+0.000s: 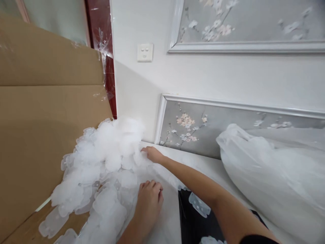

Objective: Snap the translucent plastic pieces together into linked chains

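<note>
cardboard: one big brown cardboard box (45, 135) fills the left side, its flap lying flat under the near edge of the heap.

pile: one heap of translucent white plastic pieces (106, 152), banked against the cardboard and spilling onto the desk (203, 164). Way too many overlapping to count.

socket: one wall socket (145, 52) up on the far wall.

left hand: left hand (148, 203) rests on the near pieces with the fingers curled in. Can't tell if that grip has anything inside it.

right hand: right hand (153, 154) reaches farther in, fingertips touching the right edge of the heap. The grip looks pinched together, but whether it has a piece I can't tell.

dark cloth: one dark cloth (190, 223) at the near edge, with two stray pieces on it, one of them being this loose piece (198, 205).

bag: one puffy white plastic bag (274, 179) on the right, well apart from the heap.

risk: my guess is the heap's the weak spot. It's loose and tall, so tugging from its right edge could slide pieces off the near edge. They're slippery and near see-through too, so two could stick together unnoticed.
</note>
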A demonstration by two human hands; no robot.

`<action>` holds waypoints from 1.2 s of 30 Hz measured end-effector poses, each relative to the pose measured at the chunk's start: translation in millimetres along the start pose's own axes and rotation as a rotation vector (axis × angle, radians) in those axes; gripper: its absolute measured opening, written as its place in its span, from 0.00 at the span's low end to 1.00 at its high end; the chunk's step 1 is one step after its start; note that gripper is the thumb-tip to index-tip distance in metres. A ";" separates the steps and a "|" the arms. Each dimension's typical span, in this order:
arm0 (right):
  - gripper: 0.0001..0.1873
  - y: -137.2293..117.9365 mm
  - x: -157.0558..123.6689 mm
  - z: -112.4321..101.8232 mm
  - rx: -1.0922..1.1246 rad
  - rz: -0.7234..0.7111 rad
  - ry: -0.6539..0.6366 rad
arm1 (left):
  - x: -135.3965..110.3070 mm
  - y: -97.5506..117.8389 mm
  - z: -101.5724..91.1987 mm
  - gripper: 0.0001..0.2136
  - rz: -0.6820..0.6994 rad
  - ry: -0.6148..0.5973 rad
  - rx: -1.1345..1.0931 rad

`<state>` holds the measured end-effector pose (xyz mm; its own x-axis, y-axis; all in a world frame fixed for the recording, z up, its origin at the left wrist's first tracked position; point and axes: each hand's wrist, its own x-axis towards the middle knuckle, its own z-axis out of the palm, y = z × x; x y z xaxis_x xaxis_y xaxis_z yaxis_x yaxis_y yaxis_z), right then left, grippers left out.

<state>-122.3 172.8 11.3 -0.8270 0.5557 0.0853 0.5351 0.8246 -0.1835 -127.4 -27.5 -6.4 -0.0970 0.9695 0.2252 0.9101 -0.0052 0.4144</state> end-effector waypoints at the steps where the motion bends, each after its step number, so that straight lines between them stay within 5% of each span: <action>1: 0.29 -3.4 -14.4 0.1 -0.004 -0.024 -0.005 | 0.2 -0.5 -0.4 0.12 0.005 0.014 0.013; 7: 0.28 4.0 -105.5 -7.1 0.010 -0.050 -0.044 | 2.0 2.3 -8.3 0.11 -0.016 0.056 0.016; 11: 0.37 34.0 -113.2 -39.4 0.169 -0.021 -0.191 | -0.4 6.6 -12.4 0.11 -0.044 0.035 -0.049; 14: 0.37 38.3 -72.5 -67.5 0.213 -0.045 -0.020 | -2.6 6.2 -9.1 0.11 -0.064 -0.001 -0.090; 18: 0.51 11.0 15.7 -90.8 0.155 0.019 0.171 | -4.5 3.7 -3.6 0.12 -0.095 -0.020 -0.124; 24: 0.71 -23.8 120.5 -90.9 0.104 0.056 0.033 | -7.6 5.6 -1.0 0.12 -0.087 -0.027 -0.090; 36: 0.60 -46.8 159.7 -54.0 0.119 0.016 -0.050 | -6.1 5.4 4.9 0.09 -0.098 0.029 -0.171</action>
<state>-270.1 228.6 86.4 -0.8278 0.5601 0.0333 0.5264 0.7958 -0.2992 -119.9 -32.2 -9.8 -0.1953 0.9600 0.2009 0.8142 0.0445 0.5788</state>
